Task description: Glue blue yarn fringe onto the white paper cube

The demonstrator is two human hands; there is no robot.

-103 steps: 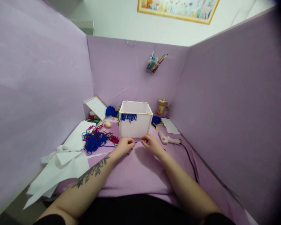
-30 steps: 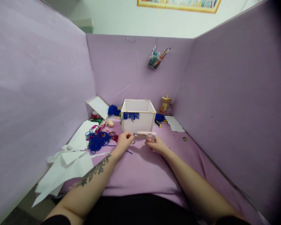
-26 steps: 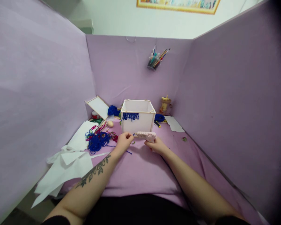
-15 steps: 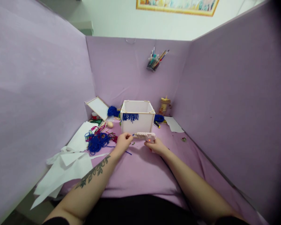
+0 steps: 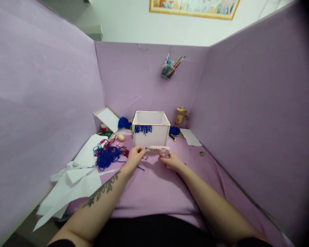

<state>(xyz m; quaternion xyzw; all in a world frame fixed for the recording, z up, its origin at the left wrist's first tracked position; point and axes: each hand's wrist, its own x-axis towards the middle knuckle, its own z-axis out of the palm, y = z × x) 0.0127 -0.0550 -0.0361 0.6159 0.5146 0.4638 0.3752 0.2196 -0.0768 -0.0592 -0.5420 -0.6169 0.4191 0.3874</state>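
Note:
Between its fingertips my left hand [image 5: 136, 155] pinches a short piece of blue yarn [image 5: 146, 148]. My right hand [image 5: 172, 160] is wrapped round the handle of a pale pink hot glue gun [image 5: 159, 150] with a lit orange light. The gun's nozzle points left and meets the yarn end, or nearly so. Just behind both hands stands an open white box [image 5: 150, 137] with wooden-looking edges. A fringe of blue yarn strands [image 5: 143, 129] hangs along the upper left of its front face.
Left of my hands lies a tangle of blue yarn [image 5: 106, 157], beside white paper scraps [image 5: 72, 185]. A framed white panel [image 5: 108, 118] leans at the back left. A brown cup [image 5: 180, 116] stands at the back right. Purple walls enclose the table; a pen holder [image 5: 167, 71] hangs on the back one.
Both hands keep nearly the same place, with the glue gun still at the yarn end. The whole view has shifted very slightly.

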